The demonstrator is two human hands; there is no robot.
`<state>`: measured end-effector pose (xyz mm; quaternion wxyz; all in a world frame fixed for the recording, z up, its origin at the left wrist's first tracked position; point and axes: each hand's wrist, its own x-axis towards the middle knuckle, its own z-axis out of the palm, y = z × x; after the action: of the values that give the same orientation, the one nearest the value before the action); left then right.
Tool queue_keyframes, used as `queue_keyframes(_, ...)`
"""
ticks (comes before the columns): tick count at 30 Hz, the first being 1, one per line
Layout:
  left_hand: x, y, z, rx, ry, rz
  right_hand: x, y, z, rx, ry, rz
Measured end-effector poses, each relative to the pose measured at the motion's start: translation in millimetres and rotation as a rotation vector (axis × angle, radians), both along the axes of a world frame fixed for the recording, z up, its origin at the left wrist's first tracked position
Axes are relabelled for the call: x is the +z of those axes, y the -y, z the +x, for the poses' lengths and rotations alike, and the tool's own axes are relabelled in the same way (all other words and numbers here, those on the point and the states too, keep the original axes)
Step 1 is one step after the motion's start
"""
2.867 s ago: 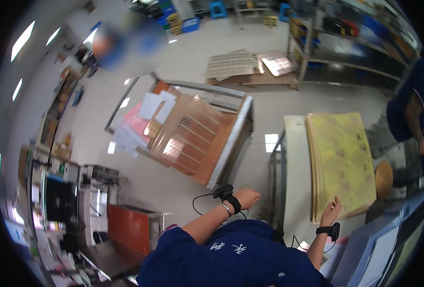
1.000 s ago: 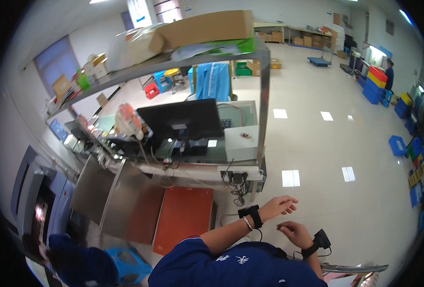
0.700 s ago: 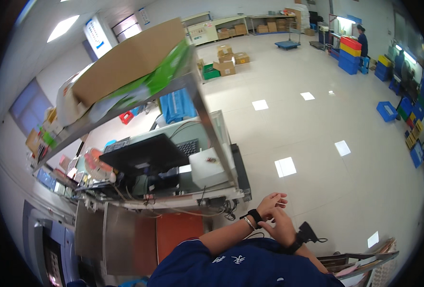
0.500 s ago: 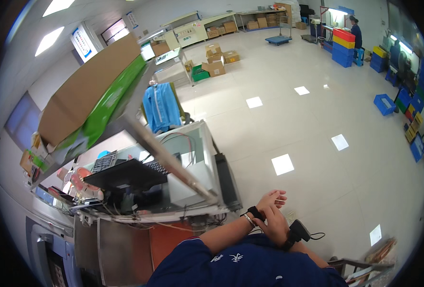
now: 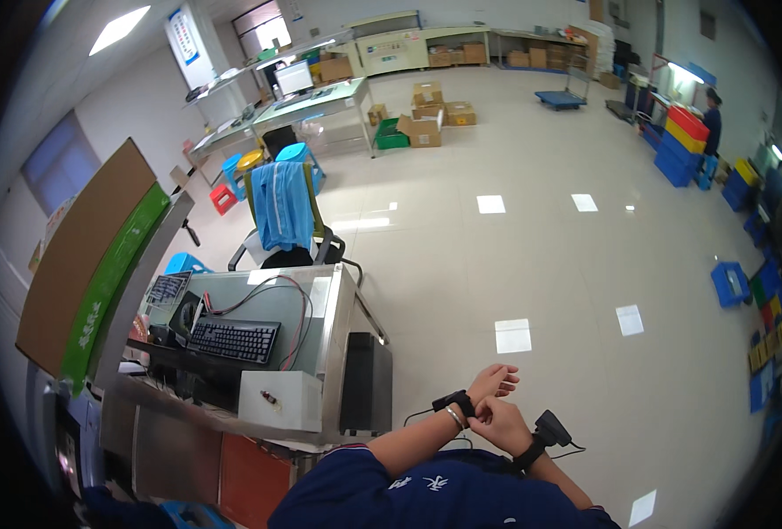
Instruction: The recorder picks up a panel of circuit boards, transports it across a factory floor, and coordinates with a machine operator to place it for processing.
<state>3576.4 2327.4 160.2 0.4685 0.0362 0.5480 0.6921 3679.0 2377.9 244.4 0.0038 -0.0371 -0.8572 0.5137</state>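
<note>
My left hand is held out in front of my body, its fingers loosely stretched and nothing in them. Around the left wrist sit a black wrist strap with a small device and a silver bracelet. My right hand is closed in a pinch at the inner side of that strap; its fingertips are partly hidden. A second black strap with a small camera-like device is around my right wrist. Thin black cables run from both devices.
To the left stands a desk with a keyboard, a white box and a black computer tower. Behind it, a blue jacket hangs on a chair. Cartons, a blue trolley, stacked crates and a person are farther off.
My view has swung left and moved, so the desk and shelf sit lower and farther left. My right hand has closed from spread fingers into a pinch at the left wrist strap.
</note>
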Motion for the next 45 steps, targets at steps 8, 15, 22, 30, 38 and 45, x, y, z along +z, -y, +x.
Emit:
queue_keyframes(8, -27.9, -56.4, -143.9, 0.244, 0.346, 0.203, -24.4, -78.9, -147.1, 0.349, -0.003, -0.124)
queue_keyframes(15, 1.6, -90.8, -282.6, 0.623, 0.600, 0.817, -1.7, -128.8, -287.3, 0.477, -0.043, -0.027)
queue_keyframes(22, 77.9, -120.2, -404.0, 0.330, -0.454, 0.327, -7.3, -212.1, -475.4, 0.017, -0.304, 0.416)
queue_keyframes(30, 102.1, -204.4, -541.6, 0.317, -1.078, -0.061, 18.1, -269.4, -692.6, 0.025, -0.556, 0.545)
queue_keyframes(38, 106.2, -175.5, -688.6, 0.443, -1.177, -0.375, 26.5, -211.2, -883.8, 0.241, -0.728, 0.552)
queue_keyframes(45, 80.9, -90.2, -825.0, 0.441, -1.122, -0.402, 19.9, -113.0, -1044.5, 0.343, -0.312, -0.205)
